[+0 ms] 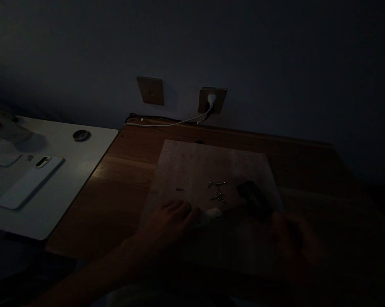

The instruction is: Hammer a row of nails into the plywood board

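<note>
The scene is very dark. My left hand rests on a pale wooden board with its fingers curled; anything between them is hidden. Beside its thumb side is a small whitish thing whose kind I cannot make out. My right hand, dim and blurred, is closed around a dark hammer-like tool, its blocky end above the board's right part. Between the hands and farther back lies a small pile of shiny screws or nails. A single one lies beyond my left fingers.
Small dots line the board's far side. Under it is a brown wooden table. At left, a white table carries a phone and a round dark object. A white cable runs to a wall socket.
</note>
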Action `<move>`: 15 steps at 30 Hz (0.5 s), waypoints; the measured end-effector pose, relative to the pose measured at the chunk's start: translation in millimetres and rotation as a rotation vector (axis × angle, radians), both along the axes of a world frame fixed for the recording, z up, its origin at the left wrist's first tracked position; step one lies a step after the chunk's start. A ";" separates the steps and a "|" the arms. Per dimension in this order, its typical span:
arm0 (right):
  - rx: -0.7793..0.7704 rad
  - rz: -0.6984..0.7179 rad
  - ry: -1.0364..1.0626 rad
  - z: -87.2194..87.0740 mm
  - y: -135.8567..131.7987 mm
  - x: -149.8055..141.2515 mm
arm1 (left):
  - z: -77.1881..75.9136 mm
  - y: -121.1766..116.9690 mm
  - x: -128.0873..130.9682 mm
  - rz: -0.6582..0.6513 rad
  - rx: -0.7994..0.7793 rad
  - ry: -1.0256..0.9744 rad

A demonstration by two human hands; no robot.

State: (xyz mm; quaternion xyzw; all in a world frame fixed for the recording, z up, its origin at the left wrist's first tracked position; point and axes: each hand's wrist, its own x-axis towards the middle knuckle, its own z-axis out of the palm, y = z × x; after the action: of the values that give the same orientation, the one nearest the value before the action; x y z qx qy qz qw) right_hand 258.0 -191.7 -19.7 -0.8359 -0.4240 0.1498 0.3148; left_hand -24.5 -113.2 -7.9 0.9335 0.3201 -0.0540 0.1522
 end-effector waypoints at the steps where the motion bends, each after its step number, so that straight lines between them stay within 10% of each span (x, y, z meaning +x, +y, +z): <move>1: -0.052 0.004 0.086 -0.6 -5.3 -5.2 | 0.5 -3.0 0.3 0.014 -0.043 -0.020; 10: -0.075 0.003 0.330 -29.4 -32.2 -13.1 | -16.4 -58.0 36.2 -0.079 -0.338 -0.403; 15: -0.041 0.102 0.464 -20.1 -28.4 -17.9 | 10.7 -36.7 29.0 -0.332 -0.599 -0.595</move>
State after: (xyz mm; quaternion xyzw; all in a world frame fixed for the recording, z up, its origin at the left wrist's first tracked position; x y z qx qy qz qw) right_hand 240.1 -220.1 -39.7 -0.7627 -0.3790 0.3621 0.3788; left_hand 4.5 -149.9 2.8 0.8618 0.0788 0.1027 0.4905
